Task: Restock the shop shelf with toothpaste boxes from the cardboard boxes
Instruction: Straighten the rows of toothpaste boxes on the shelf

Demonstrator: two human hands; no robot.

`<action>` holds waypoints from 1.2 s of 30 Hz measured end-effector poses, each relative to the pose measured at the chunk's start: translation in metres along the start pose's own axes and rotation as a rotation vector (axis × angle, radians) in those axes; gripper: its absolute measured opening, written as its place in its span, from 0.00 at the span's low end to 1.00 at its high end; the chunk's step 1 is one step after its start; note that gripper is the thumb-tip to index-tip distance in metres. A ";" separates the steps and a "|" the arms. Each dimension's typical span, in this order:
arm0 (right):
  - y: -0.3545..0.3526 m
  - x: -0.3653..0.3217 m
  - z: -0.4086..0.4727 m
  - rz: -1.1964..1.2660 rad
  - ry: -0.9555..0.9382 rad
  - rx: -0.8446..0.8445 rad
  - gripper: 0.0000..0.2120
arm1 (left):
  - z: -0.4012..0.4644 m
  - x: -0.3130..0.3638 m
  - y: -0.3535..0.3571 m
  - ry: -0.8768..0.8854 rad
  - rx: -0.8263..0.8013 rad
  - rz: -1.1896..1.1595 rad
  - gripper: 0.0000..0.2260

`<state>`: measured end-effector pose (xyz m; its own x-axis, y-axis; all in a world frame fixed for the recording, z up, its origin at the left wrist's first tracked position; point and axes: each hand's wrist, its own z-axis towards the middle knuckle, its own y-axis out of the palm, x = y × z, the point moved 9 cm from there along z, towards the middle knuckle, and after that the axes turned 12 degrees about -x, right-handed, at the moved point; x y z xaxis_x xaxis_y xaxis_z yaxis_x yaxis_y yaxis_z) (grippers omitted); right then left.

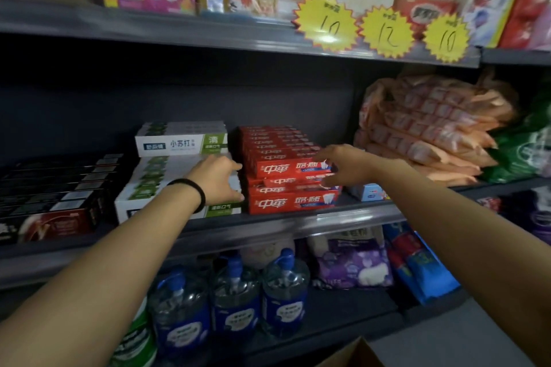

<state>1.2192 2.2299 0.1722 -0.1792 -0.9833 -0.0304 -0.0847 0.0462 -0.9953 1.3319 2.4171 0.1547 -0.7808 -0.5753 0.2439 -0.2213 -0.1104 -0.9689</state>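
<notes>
Roughly: my two hands flank the red cardboard toothpaste boxes (290, 171); left hand (219, 177) fingers spread at their left end, right hand (343, 167) fingers spread, touching right end; exact count unclear.

Both arms out fwd; left hand (219, 177) & right hand (343, 165) fingers loosely spread.

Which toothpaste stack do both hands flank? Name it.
The red toothpaste stack in the middle of the shelf: left hand at its left side, right hand at its right. The white-green stack and black stack lie further left.
</notes>
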 end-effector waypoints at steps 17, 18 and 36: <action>0.031 0.096 0.026 -0.070 0.023 -0.116 0.15 | 0.071 0.033 0.030 -0.113 -0.042 -0.015 0.09; 0.034 0.094 0.029 -0.055 0.009 -0.117 0.14 | 0.071 0.033 0.031 -0.118 -0.038 -0.003 0.08; 0.048 0.080 0.052 0.059 -0.052 -0.110 0.17 | 0.064 0.026 0.040 -0.116 -0.047 -0.009 0.05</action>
<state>1.2516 2.1440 0.1176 -0.1361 -0.9860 -0.0962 -0.1827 0.1204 -0.9758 1.3407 2.3457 0.1190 -0.7065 -0.6644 0.2437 -0.2575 -0.0794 -0.9630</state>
